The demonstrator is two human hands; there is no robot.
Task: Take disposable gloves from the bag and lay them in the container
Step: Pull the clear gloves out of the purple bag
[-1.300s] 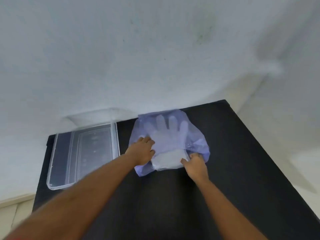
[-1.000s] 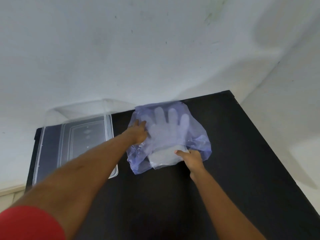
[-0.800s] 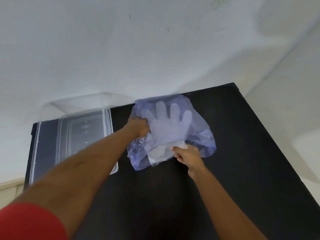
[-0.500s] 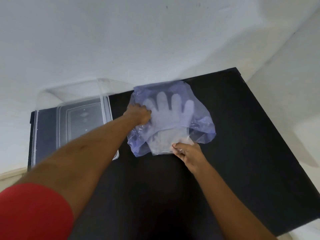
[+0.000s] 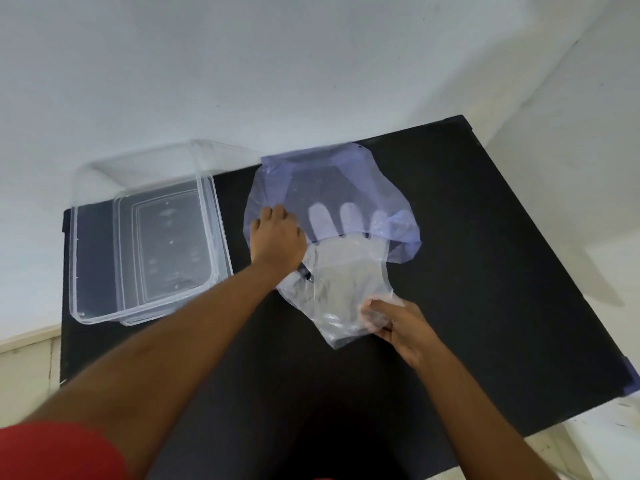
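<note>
Gloves (image 5: 346,282), a thin clear stack, lie half out of the bag (image 5: 398,237) on the black table (image 5: 485,271); the cuffs are nearest the person, pinched in the closed right hand (image 5: 394,323), whose fingertips are blurred behind the film. How many gloves there are cannot be told. Farther off, the left hand (image 5: 277,237) presses palm-down on the bag's left edge, fingers curled. Pale glove fingers show faintly through the tinted purple plastic. Left of the bag stands the clear container (image 5: 145,299), its far wall hard to make out against the white wall.
</note>
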